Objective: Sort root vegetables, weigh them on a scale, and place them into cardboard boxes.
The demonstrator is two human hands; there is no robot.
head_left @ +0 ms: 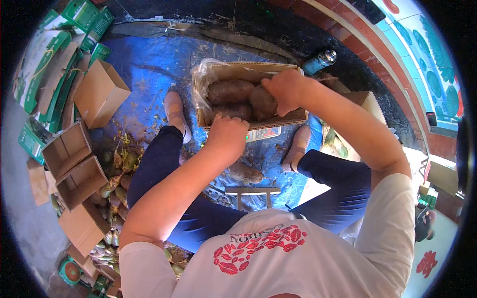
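An open cardboard box stands in front of me between my feet, with a clear plastic bag bunched at its left side. Inside lie large brown taro roots: one along the back, one nearer me, and a third taro root at the right. My right hand reaches over the box's right side, its fingers closed on that third root. Over the near wall my left hand is curled, its fingertips inside, partly hidden. Under the box shows the panel of a weighing scale.
A loose taro root lies on the blue tarp near a small stool. Left are a taro pile, empty cartons and green-white boxes. A blue canister stands behind the box; another carton sits right.
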